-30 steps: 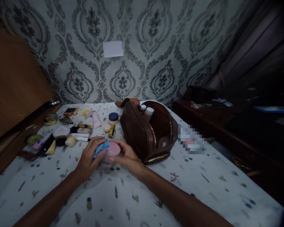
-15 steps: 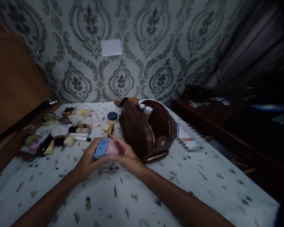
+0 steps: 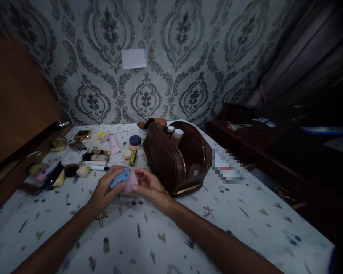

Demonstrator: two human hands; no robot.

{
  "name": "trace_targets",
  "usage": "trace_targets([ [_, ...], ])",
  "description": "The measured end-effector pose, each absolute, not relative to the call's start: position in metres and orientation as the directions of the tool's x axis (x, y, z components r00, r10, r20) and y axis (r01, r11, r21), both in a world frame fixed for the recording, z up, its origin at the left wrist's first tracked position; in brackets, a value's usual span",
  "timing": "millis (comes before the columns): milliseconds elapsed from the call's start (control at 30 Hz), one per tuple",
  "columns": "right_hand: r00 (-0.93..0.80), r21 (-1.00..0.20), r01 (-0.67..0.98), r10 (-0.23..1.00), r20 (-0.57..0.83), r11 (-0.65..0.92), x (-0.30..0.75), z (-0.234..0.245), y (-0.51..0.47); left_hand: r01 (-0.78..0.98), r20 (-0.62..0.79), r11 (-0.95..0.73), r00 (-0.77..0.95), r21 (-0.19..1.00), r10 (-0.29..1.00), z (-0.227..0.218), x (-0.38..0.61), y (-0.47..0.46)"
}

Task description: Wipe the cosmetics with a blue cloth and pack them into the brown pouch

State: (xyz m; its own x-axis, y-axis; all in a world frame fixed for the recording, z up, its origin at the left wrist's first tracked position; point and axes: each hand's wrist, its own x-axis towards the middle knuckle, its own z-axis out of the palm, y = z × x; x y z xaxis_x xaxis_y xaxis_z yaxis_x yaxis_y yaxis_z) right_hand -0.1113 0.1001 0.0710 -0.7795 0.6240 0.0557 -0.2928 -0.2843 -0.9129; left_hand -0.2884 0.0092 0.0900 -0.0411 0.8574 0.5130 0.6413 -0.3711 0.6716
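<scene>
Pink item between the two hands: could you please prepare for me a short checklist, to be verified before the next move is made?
1. Left hand has the blue cloth in its grip: ok.
2. Right hand has hold of the pink item: ok.
3. Underside of the pink item is clean: cannot tell, it is out of sight.
4. Brown bag is unzipped, with its mouth open: ok.
5. White-capped containers are inside the bag: ok, two caps show.
6. Navy-lidded jar stands upright, lid on: ok.
</scene>
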Motion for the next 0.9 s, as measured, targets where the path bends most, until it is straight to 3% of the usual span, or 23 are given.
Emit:
trace_targets([
  [233, -0.755, -0.901, -0.303, 0.655, 0.029, -0.31, -0.114, 0.066, 0.099, 0.801, 0.668, -0.469, 0.119, 0.372, 0.735, 0.088, -0.285, 0.004],
  [400, -0.761, -0.823, -0.366, 0.649, -0.003, -0.434, -0.114, 0.068, 0.099, 0.896, 0.642, -0.388, 0.168, 0.217, 0.748, 0.086, -0.277, 0.004],
  [500, -0.793, -0.811, -0.341, 0.608, -0.024, -0.476, -0.113, 0.073, 0.097, 0.887, 0.607, -0.363, 0.126, 0.286, 0.785, 0.086, -0.276, 0.005],
  [700, -0.784, -0.849, -0.342, 0.621, 0.021, -0.403, -0.113, 0.072, 0.097, 0.785, 0.532, -0.337, 0.011, 0.52, 0.847, 0.088, -0.283, 0.006],
  [900, -0.766, -0.893, -0.304, 0.643, 0.022, -0.333, -0.113, 0.071, 0.099, 0.77, 0.542, -0.367, 0.034, 0.522, 0.84, 0.087, -0.283, 0.005],
])
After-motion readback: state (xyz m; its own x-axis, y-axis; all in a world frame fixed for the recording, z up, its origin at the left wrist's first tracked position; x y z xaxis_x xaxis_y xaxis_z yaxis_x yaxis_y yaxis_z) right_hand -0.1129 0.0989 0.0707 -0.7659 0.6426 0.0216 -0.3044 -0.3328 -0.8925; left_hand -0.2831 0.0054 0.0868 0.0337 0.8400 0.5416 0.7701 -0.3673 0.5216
